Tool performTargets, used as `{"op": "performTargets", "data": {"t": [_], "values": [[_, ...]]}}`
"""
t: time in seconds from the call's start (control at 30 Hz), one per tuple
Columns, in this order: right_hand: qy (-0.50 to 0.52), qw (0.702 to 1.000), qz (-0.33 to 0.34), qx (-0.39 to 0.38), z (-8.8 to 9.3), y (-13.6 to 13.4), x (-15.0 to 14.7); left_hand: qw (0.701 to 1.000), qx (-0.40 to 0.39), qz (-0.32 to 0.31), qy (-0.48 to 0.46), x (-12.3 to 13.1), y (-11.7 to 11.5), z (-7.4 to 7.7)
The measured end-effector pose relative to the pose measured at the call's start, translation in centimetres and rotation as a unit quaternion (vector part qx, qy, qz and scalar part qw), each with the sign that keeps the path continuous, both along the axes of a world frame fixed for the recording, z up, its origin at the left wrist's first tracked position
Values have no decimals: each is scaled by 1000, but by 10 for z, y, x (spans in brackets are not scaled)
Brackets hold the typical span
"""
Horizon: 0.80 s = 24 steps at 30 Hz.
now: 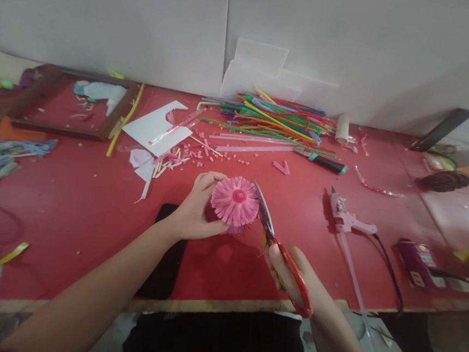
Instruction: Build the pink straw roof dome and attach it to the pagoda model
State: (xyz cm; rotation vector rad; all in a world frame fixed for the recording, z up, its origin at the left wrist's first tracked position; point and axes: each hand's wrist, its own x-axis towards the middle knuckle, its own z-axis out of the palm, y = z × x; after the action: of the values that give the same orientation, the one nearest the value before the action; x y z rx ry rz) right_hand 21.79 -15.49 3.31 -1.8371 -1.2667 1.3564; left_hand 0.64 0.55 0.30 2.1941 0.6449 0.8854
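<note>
A pink flower with narrow fringed petals and a round darker centre (238, 196) is held up over the red table. My left hand (199, 208) is closed on its left side, thumb below and fingers behind. In my right hand (287, 268) is a pair of red-handled scissors (268, 223). Their blades point up and to the left, right at the flower's right edge; I cannot tell whether they touch the petals. Under my left forearm lies a black phone-like slab (164, 268).
Colourful pipe cleaners (280, 117) are heaped at the back against the wall. Pink clippings (178, 157) and cut white card (158, 128) lie behind my left hand. A glue gun (344, 213), a power strip (419, 263) and a black-handled tool (328, 163) are on the right, a brown frame (53, 127) on the left.
</note>
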Motion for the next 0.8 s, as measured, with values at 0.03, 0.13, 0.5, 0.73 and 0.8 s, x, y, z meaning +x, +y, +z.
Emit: {"op": "performTargets", "data": {"t": [0.03,0.13,0.5,0.73,0.8], "values": [[-4,1000,1,-5,0,0,0,1000,2,-2,-1,0,0,0],[-9,1000,-9,-10,-2,-1,2,1000,5,-7,-1,-1,0,0],[56,998,-11,-7,-13,-7,-4,999,44,-25,-11,-4,5,3],[21,999,-27,0,-14,-5,-4,999,27,-14,19,-5,3,11],[25,999,-22,12,-14,-4,-2,999,24,-9,32,-5,1,12]]}}
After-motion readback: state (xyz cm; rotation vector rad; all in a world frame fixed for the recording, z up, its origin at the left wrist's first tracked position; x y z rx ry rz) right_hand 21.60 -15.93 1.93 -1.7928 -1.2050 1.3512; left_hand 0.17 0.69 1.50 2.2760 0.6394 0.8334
